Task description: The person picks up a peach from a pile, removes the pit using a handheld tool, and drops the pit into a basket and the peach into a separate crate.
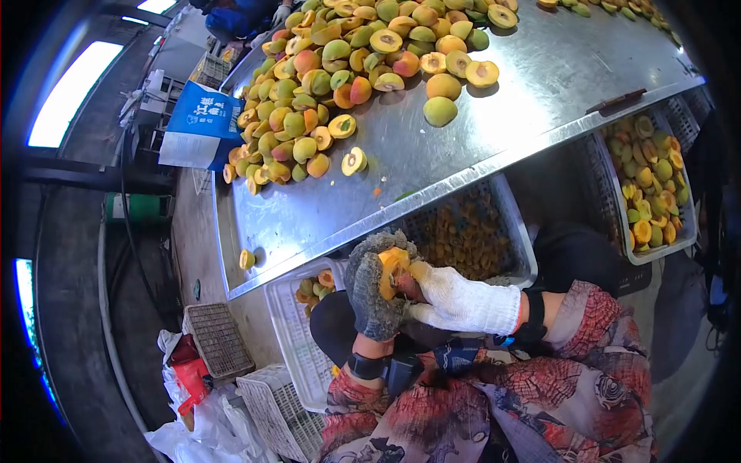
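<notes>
My left hand [370, 287], in a dark grey knit glove, is wrapped round a yellow-orange halved fruit [392, 266] in front of my lap. My right hand [463, 299], in a white knit glove, meets it from the right, its fingers closed at the fruit's reddish-brown middle. Whether those fingers hold a tool or a pit is hidden. Beyond the hands, a large pile of halved fruits [309, 116] lies on the metal table [401, 170]. Below the table edge, a crate [525, 247] of brown pits or scraps stands just past my hands.
On the right stands a crate [634, 257] of fruit halves. A white crate [289, 339] with a few fruits is at my left knee. Further left are empty crates [216, 339] and plastic bags [208, 424]. A co-worker's gloved hand [282, 13] shows at the top.
</notes>
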Tool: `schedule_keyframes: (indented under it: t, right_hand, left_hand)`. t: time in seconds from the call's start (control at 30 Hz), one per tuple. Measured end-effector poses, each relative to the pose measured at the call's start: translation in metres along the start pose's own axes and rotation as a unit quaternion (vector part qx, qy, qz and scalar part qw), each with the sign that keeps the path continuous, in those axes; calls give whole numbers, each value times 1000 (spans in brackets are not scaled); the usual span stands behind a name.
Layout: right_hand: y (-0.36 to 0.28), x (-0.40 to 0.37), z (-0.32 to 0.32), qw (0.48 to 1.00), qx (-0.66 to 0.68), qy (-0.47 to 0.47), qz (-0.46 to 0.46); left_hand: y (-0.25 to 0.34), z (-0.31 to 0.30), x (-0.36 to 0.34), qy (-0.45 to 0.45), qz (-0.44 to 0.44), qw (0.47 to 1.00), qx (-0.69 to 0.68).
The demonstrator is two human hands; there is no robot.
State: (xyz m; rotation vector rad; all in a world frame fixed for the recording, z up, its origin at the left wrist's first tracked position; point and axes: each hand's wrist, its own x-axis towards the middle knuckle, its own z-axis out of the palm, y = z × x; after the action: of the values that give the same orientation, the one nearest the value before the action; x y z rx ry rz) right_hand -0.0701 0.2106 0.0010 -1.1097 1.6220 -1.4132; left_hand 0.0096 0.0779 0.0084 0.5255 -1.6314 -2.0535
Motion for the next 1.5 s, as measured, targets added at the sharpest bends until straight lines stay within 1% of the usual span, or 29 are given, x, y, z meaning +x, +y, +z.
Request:
schedule_keyframes:
  t: [0.13,0.17,0.23,0.27,0.3,0.33,0.37,0.4,0.47,0.57,0.6,0.63,0.7,0.73,0.77,0.8,0.83,0.9,0.97,1.03,1.1,1.17,1.2,1.27,1.33,1.4,1.43,1.47,1.5]
  right_hand:
    - [7,-5,7,1000,-7,-18,15]
    - [8,-6,7,1000,-17,-6,-9]
    - [8,-7,7,999,-26,3,-31]
    - [8,-6,7,1000,-8,-17,-17]
    - [8,-7,7,999,9,-38,-4]
    - [9,-8,9,999,9,-41,-2]
    - [11,-9,11,999,33,-24,-33]
    - [13,-9,12,996,57,-7,-64]
    - [17,-9,16,997,46,-9,-59]
    - [16,-9,16,997,49,-15,-58]
    - [12,-9,14,996,61,-21,-61]
    - [7,-9,12,996,61,-24,-60]
    - [-6,-8,8,987,107,-79,87]
    - [-3,-7,11,987,107,-82,87]
    - [3,-6,16,979,159,-90,90]
    - [4,-4,18,969,210,-96,92]
    - [3,-5,17,968,210,-98,93]
    - [-5,-6,10,926,298,-145,183]
    - [-10,-6,5,916,309,-160,199]
    - [-11,-7,2,906,320,-174,217]
    - [-9,-8,1,856,430,-209,195]
    - [-29,-7,-15,844,440,-217,217]
    - [-36,-6,-21,832,448,-225,238]
    - [-23,-7,-16,832,449,-223,238]
    - [-22,-5,-17,831,452,-221,238]
    - [-28,-1,-23,860,376,-231,257]
    - [-18,0,-17,860,374,-233,258]
    - [0,1,-4,964,202,-137,104]
    - [12,1,4,998,17,-31,-59]
  left_hand:
    - [3,-11,3,-39,-9,997,63]
    - [6,-10,2,-34,-11,997,63]
    - [12,-6,1,-75,6,995,58]
    - [8,-15,7,-90,-51,993,55]
    - [8,-19,11,-86,-53,993,54]
    - [7,-22,13,-109,-85,990,37]
    - [8,-25,15,-132,-117,984,21]
    - [12,-25,17,-128,-118,985,19]
    - [22,-21,21,-184,-133,971,77]
    - [23,-25,28,-223,-135,960,101]
    - [26,-25,31,-220,-136,961,100]
    - [31,-24,34,-239,-157,952,112]
    - [34,-26,39,-256,-178,942,123]
    - [33,-28,40,-271,-177,933,156]
    - [32,-30,42,-287,-176,923,188]
    - [33,-30,43,-286,-176,923,187]
    - [35,-29,44,-294,-178,919,191]
    - [34,-30,47,-301,-180,916,194]
    - [29,-33,50,-327,-163,905,219]
    - [34,-29,45,-306,-184,909,213]
    - [36,-26,43,-286,-207,913,206]
    - [36,-25,42,-288,-206,924,142]
    - [37,-23,41,-288,-207,924,141]
    - [39,-20,38,-255,-185,942,117]
    - [40,-19,38,-262,-176,941,121]
    - [43,-18,37,-267,-164,941,125]
    - [45,-15,36,-237,-191,946,110]
    - [46,-12,36,-208,-216,950,94]
    - [40,-14,36,-209,-214,950,94]
